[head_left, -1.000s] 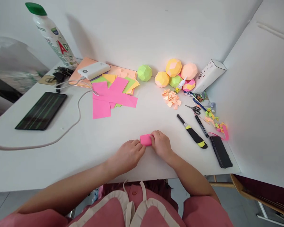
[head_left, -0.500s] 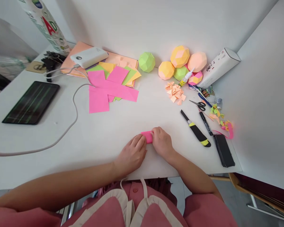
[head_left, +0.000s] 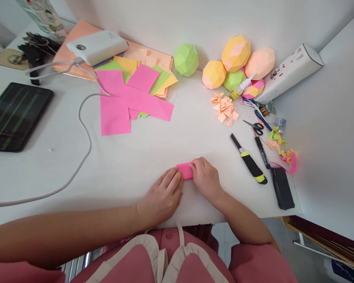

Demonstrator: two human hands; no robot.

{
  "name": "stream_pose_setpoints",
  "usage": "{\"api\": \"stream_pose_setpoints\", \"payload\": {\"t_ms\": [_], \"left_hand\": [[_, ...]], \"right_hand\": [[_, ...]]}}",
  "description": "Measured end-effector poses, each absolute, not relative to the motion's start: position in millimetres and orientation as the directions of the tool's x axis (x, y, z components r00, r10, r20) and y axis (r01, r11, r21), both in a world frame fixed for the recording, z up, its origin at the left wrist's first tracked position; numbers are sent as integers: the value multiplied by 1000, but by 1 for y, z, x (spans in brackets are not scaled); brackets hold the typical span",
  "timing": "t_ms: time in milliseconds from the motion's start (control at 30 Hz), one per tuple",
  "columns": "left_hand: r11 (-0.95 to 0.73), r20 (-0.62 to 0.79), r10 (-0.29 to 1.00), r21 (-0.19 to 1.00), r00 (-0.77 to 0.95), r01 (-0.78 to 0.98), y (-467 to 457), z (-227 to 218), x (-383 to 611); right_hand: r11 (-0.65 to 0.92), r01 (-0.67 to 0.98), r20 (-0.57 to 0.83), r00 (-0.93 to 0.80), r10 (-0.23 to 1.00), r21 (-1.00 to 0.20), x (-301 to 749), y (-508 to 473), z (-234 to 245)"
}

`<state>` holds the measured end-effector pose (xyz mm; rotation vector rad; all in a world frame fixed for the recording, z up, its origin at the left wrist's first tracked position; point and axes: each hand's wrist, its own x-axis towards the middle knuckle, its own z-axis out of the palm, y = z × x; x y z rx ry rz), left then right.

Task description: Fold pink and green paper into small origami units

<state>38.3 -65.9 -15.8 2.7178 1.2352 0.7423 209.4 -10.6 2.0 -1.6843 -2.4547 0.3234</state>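
A small folded piece of pink paper (head_left: 185, 171) lies near the front of the white table, between both hands. My left hand (head_left: 164, 193) presses its closed fingers on the paper's left end. At the opposite end, my right hand (head_left: 207, 179) pinches the paper between thumb and curled fingers. Part of the paper is hidden under the fingers. Farther back on the left, larger pink paper pieces (head_left: 115, 118) lie over green and yellow sheets. To the right of my right hand is a black and yellow utility knife (head_left: 252, 166), blade out.
A white power bank (head_left: 98, 46) with a cable and a dark tablet (head_left: 20, 118) occupy the left. Several faceted paper balls (head_left: 186, 59) stand along the wall, near peach scraps (head_left: 224, 108). Scissors (head_left: 257, 127), a marker (head_left: 262, 152) and a black case (head_left: 282, 188) lie right.
The view has shifted, so the table's things look larger and more spread out. Both hands stay on the pink paper; my right hand sits slightly farther right, with a little more paper showing.
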Motion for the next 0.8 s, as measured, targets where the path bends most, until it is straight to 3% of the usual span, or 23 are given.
{"api": "stream_pose_setpoints", "payload": {"t_ms": [200, 533, 800], "left_hand": [[-689, 400, 707, 199, 584, 697, -67, -14, 38], [-731, 417, 660, 164, 625, 663, -73, -5, 37], [-725, 416, 660, 135, 626, 675, -72, -2, 37]], "right_hand": [[352, 898, -7, -367, 930, -264, 210, -11, 4], [489, 830, 126, -473, 872, -269, 214, -16, 8], [459, 830, 128, -442, 888, -316, 212, -14, 13]]}}
